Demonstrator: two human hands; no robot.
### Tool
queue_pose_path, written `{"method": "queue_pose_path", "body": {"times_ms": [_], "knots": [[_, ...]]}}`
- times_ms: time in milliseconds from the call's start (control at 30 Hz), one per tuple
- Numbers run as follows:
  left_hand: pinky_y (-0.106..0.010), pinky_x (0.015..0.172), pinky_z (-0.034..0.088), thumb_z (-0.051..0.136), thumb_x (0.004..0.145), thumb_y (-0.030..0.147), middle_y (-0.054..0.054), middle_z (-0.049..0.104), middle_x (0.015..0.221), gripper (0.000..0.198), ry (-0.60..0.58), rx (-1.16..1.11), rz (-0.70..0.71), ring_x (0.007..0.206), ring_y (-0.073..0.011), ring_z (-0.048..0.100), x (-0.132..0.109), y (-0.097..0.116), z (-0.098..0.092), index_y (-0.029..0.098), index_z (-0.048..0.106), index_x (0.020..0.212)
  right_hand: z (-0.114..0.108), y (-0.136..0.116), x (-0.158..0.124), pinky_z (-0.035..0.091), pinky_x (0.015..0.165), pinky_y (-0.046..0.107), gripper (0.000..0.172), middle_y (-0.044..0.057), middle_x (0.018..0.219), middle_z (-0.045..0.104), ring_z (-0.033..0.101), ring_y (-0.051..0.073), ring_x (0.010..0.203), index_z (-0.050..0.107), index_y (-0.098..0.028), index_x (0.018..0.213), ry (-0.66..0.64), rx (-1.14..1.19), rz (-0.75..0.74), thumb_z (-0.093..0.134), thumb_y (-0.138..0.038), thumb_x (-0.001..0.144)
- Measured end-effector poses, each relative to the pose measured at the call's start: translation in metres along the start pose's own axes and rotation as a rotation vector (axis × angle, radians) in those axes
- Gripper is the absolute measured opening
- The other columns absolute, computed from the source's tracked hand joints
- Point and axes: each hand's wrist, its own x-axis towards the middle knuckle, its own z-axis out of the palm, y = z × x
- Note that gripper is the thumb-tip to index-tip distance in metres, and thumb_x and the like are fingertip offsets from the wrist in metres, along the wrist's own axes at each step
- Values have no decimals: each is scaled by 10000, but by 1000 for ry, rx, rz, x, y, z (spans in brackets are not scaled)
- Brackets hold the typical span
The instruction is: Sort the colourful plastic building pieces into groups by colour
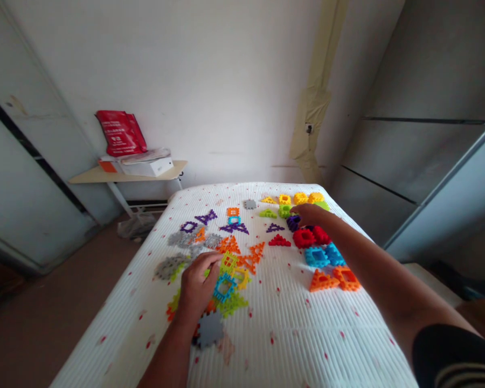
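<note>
My left hand (pixel 200 277) is over the loose pile at left centre. Its fingers and thumb close at the edge of a lime-green window tile (pixel 228 262). Just below that tile are a blue square frame (pixel 225 287) and a yellow-green frame (pixel 241 277). Stretched across the right side, my right hand (pixel 307 214) has its fingertips beside a lime-green square block (pixel 285 210), above a purple block (pixel 293 223). Its fingers are too small and overlapped to show whether they grip anything. Orange triangle tiles (pixel 256 250) lie right of the left hand.
Sorted pieces line the right: yellow blocks (pixel 300 198), red blocks (pixel 304 237), blue blocks (pixel 317 257), an orange square (pixel 346 278). Grey tiles (pixel 172 265) heap at left. The bed's patterned sheet (pixel 283 334) lies underneath. A small table (pixel 92 175) holds a red bag (pixel 121 133).
</note>
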Motion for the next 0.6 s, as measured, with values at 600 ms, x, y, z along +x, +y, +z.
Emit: {"method": "queue_pose_path", "body": {"times_ms": [600], "knots": [[-252, 609, 493, 492, 744, 153, -29, 626, 655, 151, -283, 10, -34, 644, -144, 594, -87, -3, -82, 182, 624, 678, 32, -140, -120, 465, 664, 277, 223, 74, 871, 654, 609, 160, 766, 632, -185, 925, 75, 310, -675, 410, -188, 905]]}}
